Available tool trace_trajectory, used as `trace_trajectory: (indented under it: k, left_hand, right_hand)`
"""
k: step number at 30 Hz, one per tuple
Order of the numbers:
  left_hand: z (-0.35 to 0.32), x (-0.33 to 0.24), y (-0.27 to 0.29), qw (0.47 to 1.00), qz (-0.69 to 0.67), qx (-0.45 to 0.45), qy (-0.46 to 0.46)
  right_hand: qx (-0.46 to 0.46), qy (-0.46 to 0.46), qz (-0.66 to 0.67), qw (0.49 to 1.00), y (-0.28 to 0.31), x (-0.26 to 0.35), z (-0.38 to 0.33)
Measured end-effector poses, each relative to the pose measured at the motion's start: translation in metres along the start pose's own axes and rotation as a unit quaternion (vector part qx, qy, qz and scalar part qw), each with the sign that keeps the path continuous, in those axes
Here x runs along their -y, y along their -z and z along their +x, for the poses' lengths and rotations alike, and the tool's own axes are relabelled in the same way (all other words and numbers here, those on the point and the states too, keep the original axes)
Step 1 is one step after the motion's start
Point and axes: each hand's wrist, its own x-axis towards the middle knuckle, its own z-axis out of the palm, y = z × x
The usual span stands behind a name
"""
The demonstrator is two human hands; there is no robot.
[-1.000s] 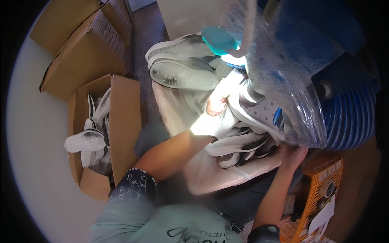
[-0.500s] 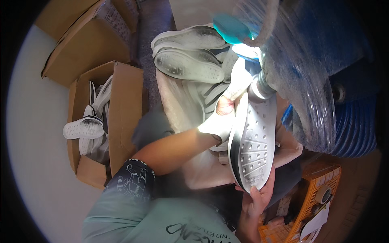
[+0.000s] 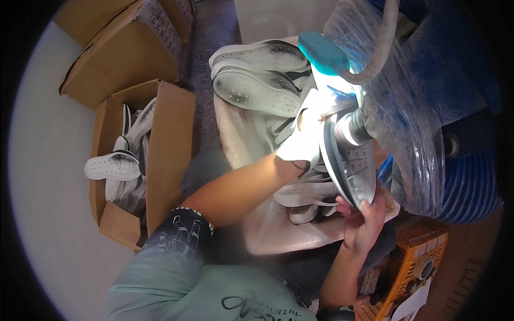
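A white shoe sole (image 3: 357, 170) with a black side stripe stands tilted between my hands, its studded face turned right against a pale round tool head (image 3: 353, 127). My left hand (image 3: 306, 124), wrapped in a white covering with some skin showing, grips the sole's far end; glare hides most of its fingers. My right hand (image 3: 367, 216) is closed on the near end, thumb and fingertips on the rim. Beneath, several more soles (image 3: 308, 193) lie in a container lined with pale pink sheeting (image 3: 300, 235). Two larger-looking soles (image 3: 257, 91) rest across its far edge.
At left, an open cardboard box (image 3: 168, 155) holds several soles, one over its edge. Another cardboard box (image 3: 120, 51) is behind it. On the right are a plastic-wrapped machine (image 3: 412, 123), a teal lamp (image 3: 324, 53), a blue ribbed hose (image 3: 468, 190) and an orange crate (image 3: 423, 246).
Both hands have shifted right with the sole. Its near end has risen away from me, and its studded face has turned more to the right, showing more black stripe.
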Motion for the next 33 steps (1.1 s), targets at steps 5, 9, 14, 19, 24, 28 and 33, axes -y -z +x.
trace_trajectory:
  k: [5, 9, 14, 19, 24, 28, 33]
  left_hand:
    - [0.028, -0.014, 0.02, 0.982, 0.033, 0.088, -0.163]
    - [0.038, -0.038, 0.021, 0.995, 0.03, 0.016, -0.091]
    - [0.039, -0.05, 0.016, 0.987, 0.087, -0.112, -0.082]
    - [0.044, -0.06, 0.036, 0.977, -0.03, -0.212, -0.014]
    - [0.038, -0.057, 0.05, 0.962, 0.01, -0.271, 0.011]
    - [0.023, -0.06, 0.045, 0.97, -0.047, -0.235, 0.035]
    - [-0.01, -0.057, 0.048, 0.962, -0.081, -0.252, 0.07]
  right_hand:
    - [0.087, 0.052, 0.049, 0.994, 0.004, -0.006, 0.037]
    - [0.121, 0.018, 0.066, 0.99, -0.001, -0.011, 0.065]
    - [0.135, 0.022, 0.067, 0.988, -0.012, -0.018, 0.08]
    - [0.144, 0.012, 0.077, 0.987, -0.022, -0.021, 0.085]
    - [0.133, 0.006, 0.068, 0.989, -0.031, -0.021, 0.082]
    - [0.129, 0.022, 0.042, 0.991, -0.036, -0.028, 0.073]
    - [0.119, 0.042, -0.052, 0.991, -0.026, -0.041, 0.028]
